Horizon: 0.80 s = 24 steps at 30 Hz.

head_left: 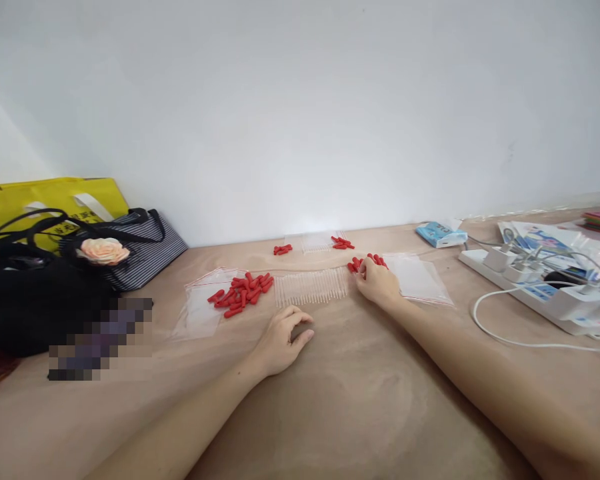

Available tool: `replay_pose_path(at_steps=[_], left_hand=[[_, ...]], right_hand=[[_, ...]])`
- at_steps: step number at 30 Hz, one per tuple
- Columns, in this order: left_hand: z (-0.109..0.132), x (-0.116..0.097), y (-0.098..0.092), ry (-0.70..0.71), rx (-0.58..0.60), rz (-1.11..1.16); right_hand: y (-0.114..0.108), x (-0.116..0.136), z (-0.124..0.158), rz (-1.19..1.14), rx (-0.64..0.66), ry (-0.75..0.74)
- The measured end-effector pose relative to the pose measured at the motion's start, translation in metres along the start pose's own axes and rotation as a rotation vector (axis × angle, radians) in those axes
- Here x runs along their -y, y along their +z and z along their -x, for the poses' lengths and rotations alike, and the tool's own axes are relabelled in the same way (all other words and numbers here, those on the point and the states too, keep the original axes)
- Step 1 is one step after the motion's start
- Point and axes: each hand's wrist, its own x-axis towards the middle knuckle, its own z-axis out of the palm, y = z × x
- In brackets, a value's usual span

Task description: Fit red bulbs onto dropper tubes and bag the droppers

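Left hand [280, 341] lies half-curled, grip empty; right hand [379, 283], grip unclear, touches red caps [356, 264] beside the left-right tube row [311, 287].

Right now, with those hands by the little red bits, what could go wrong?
The right hand rests on a heap of red pieces; a sweep could scatter them. The white cable loops nearby and might snag. The left hand lies near the clear strip and could nudge it.
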Motion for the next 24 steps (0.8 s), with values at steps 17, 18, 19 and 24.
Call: replay_pose_path(at_steps=[17,18,19,24], left_hand=[[-0.001,0.003,0.003,0.028,-0.008,-0.008],[-0.001,0.003,0.002,0.031,-0.009,-0.009],[-0.002,0.003,0.002,0.033,-0.008,-0.011],[-0.001,0.000,0.002,0.026,0.005,-0.029]], right_hand=[[-0.001,0.022,-0.001,0.081,0.140,0.046],[0.000,0.025,-0.003,0.085,0.161,0.059],[0.002,0.028,-0.005,0.089,0.180,0.072],[0.007,0.037,-0.015,0.093,0.246,0.105]])
